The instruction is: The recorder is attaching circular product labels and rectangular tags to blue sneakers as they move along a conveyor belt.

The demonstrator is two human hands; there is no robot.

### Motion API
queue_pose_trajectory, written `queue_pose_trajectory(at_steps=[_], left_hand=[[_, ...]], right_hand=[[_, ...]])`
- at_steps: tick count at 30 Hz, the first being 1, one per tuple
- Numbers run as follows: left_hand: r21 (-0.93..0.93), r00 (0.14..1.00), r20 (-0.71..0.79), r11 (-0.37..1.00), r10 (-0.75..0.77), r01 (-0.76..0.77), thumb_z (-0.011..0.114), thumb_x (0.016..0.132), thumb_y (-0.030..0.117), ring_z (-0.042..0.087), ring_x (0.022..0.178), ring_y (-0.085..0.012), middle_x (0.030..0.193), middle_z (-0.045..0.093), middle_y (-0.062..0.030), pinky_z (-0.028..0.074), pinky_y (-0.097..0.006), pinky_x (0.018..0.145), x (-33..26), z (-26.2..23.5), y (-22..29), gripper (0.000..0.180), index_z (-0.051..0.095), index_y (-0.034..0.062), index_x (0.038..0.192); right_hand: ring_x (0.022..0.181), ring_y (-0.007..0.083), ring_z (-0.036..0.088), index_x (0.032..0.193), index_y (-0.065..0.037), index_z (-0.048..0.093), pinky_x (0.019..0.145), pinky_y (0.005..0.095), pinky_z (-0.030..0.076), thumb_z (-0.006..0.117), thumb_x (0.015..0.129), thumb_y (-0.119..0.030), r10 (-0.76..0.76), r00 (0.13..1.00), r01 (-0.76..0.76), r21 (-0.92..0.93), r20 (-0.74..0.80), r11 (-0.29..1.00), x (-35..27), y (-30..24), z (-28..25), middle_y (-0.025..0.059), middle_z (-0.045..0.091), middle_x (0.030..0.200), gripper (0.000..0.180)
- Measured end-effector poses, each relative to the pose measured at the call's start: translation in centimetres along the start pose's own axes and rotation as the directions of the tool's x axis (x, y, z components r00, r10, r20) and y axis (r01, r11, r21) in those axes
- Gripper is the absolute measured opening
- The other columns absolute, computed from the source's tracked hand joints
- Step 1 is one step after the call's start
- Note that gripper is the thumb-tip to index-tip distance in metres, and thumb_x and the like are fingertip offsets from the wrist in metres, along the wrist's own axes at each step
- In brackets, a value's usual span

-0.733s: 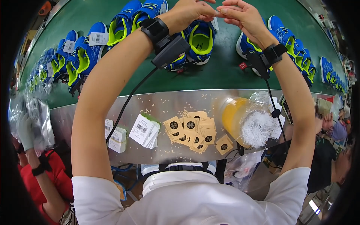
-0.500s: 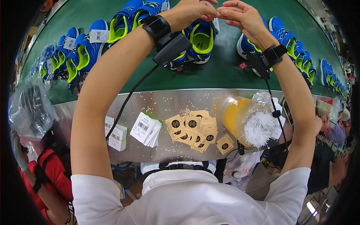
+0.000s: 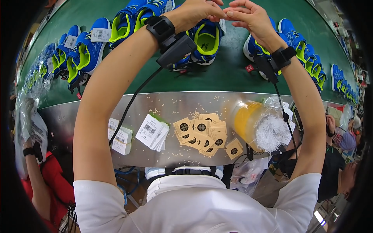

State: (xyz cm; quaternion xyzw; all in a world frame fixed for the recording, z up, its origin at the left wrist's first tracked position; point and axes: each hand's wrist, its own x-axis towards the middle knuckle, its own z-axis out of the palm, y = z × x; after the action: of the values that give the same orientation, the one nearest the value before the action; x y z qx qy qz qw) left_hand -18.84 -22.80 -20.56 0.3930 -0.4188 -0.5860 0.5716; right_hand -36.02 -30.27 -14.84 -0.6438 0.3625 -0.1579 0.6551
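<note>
Change: almost nothing has moved in the last moment; both hands are kept up together over the belt.
Left hand (image 3: 196,11): fingers pinched shut, tips touching the right hand; what is pinched is too small to tell.
Right hand (image 3: 248,17): fingers curled in the same way.
Blue shoe (image 3: 204,40): set on the green belt (image 3: 233,73), just under the hands.
White tags (image 3: 153,132): stacked on the metal shelf (image 3: 186,105).
Brown square tags (image 3: 202,134): piled beside them.
Yellow jar (image 3: 246,122): lying in a clear bag.
</note>
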Motion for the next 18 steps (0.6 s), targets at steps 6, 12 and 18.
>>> queue_pose_trajectory(at_steps=[6, 12, 18], left_hand=[[-0.012, 0.999, 0.02, 0.999, 0.04, -0.04, 0.067, 0.077, -0.001, 0.06, 0.069, -0.0123, 0.079, 0.062, -0.006, 0.05, -0.024, 0.063, -0.4, -0.7, -0.4, 0.047, 0.044, -0.0067, 0.117], [0.152, 0.991, -0.048, 0.982, 0.122, -0.113, 0.066, 0.079, 0.0, 0.059, 0.069, -0.0126, 0.079, 0.061, -0.0049, 0.05, -0.024, 0.065, -0.9, -0.5, -0.4, 0.041, 0.047, -0.0056, 0.115], [0.692, 0.815, -0.058, 0.611, 0.576, -0.383, 0.064, 0.083, 0.011, 0.064, 0.08, -0.0179, 0.088, 0.066, -0.008, 0.05, -0.028, 0.074, -5.7, 1.9, 3.8, 0.018, 0.062, 0.0014, 0.098]], right_hand=[[0.074, 0.0125, 0.062, 0.097, -0.002, 0.055, 0.063, 0.0252, 0.053, 0.069, 0.079, -0.005, -0.188, 0.982, 0.174, -0.28, -0.023, 0.944, 0.7, 0.1, 0.9, 0.0062, 0.063, 0.084, 0.023], [0.073, 0.01, 0.061, 0.091, -0.001, 0.058, 0.062, 0.0237, 0.051, 0.066, 0.081, -0.006, -0.39, 0.915, 0.392, -0.462, 0.106, 0.796, 0.7, -0.1, 1.2, 0.0055, 0.063, 0.082, 0.014], [0.068, 0.009, 0.059, 0.111, -0.005, 0.057, 0.052, 0.0201, 0.044, 0.049, 0.093, -0.019, -0.288, 0.95, 0.186, -0.527, -0.119, 0.829, -7.9, -7.6, 0.1, 0.0079, 0.065, 0.101, 0.024]])
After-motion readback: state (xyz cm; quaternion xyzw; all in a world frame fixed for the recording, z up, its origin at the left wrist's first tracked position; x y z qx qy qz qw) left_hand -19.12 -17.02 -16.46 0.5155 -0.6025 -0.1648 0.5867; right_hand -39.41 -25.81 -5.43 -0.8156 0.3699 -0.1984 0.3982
